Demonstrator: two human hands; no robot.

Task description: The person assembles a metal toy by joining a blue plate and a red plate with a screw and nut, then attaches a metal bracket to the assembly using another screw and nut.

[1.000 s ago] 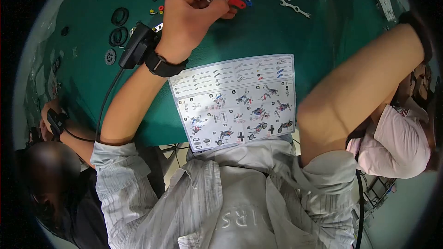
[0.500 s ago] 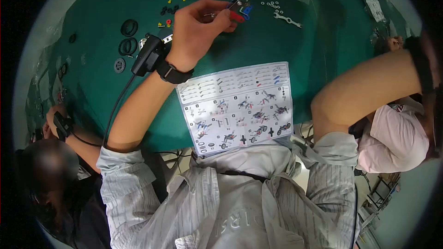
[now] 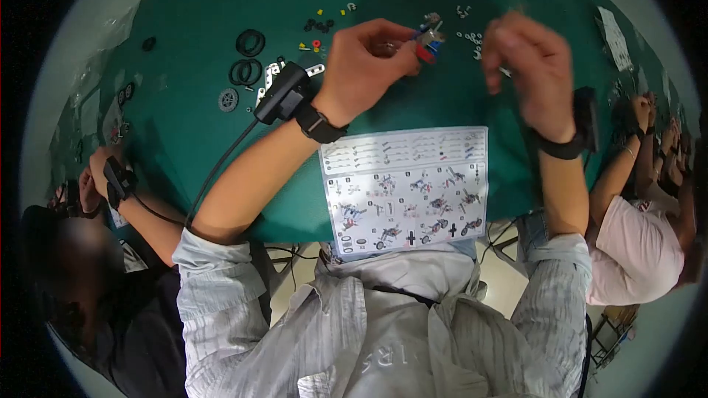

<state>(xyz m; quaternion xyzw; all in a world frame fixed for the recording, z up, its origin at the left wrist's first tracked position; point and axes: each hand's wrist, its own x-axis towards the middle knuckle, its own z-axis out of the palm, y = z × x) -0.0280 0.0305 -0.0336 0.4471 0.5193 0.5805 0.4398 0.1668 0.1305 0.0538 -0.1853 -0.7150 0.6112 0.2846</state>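
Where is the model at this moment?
In the head view, the model is in the left hand's fingertips, above and slightly right of the picture's centre, beyond the sheet and left of the right hand.

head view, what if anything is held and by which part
The left hand holds the small red-and-blue assembly by its left side, the exact spot hidden. Whether the blurred right hand holds anything cannot be told.
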